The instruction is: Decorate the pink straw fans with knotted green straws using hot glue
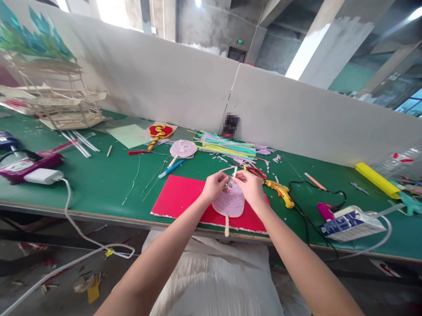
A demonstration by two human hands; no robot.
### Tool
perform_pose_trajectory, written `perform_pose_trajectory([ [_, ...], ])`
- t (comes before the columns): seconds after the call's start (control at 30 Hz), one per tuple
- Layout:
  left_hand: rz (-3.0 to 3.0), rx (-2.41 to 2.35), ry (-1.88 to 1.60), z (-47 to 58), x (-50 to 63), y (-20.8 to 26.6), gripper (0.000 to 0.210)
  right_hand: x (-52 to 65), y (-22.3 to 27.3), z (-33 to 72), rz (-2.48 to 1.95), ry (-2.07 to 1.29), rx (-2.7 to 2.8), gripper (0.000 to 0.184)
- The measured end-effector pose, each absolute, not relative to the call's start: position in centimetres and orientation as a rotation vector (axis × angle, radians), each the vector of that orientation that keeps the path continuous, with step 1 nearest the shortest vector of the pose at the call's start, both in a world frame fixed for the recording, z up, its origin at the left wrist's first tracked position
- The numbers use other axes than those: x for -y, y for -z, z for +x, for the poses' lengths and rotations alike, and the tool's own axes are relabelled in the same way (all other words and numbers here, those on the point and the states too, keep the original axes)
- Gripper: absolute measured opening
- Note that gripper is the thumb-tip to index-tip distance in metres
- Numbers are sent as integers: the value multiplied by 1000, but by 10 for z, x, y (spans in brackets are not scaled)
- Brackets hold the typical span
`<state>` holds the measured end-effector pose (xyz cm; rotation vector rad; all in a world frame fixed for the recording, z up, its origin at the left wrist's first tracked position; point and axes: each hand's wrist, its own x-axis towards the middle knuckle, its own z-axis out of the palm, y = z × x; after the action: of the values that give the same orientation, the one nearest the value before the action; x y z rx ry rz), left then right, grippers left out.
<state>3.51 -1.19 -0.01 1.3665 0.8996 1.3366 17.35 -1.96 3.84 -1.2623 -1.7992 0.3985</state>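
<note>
Both hands meet over a small lilac fan (233,204) with ridged rows and a cream handle, lying on a red board (183,196). My left hand (216,185) is closed in a pinch on a thin pale green strip (235,171). From the other side, the fingers of my right hand (247,186) pinch the same strip. The strip stands slightly tilted above the fan's top edge, partly hidden by the fingers. Close by my right hand lie red-handled scissors (258,172) and a yellow glue gun (280,192).
Pastel strips (227,145) lie heaped at the back among small clippings. Beyond the board are another lilac fan (183,149), a red-and-yellow fan (161,131) and a blue pen (171,169). A power strip (27,167) sits left, a box (353,224) right.
</note>
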Motion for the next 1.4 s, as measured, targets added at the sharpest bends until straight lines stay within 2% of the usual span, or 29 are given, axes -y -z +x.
perform_pose_trajectory([
  [0.23, 1368, -939, -1297, 35, 11, 1, 19, 27, -34, 178, -1101, -74, 2106, 19],
  [0.57, 1420, -1021, -1341, 35, 15, -4, 16, 31, -29, 166, -1340, -333, 1717, 11],
  [0.67, 1362, -978, -1307, 35, 13, -1, 15, 30, -27, 168, -1297, -186, 1856, 12],
  [0.8, 1320, -951, -1268, 36, 12, 0, 14, 31, -25, 179, -1134, 91, 2179, 23],
  [0.97, 1279, -914, -1203, 37, 11, 0, 26, 29, -28, 190, -1055, 275, 2381, 26],
  [1.17, 1268, -877, -1113, 35, 11, -3, 41, 26, -32, 195, -1012, 333, 2416, 26],
  [1.4, 1205, -703, -1007, 33, 8, 0, 47, 26, -36, 201, -989, 103, 2377, 25],
])
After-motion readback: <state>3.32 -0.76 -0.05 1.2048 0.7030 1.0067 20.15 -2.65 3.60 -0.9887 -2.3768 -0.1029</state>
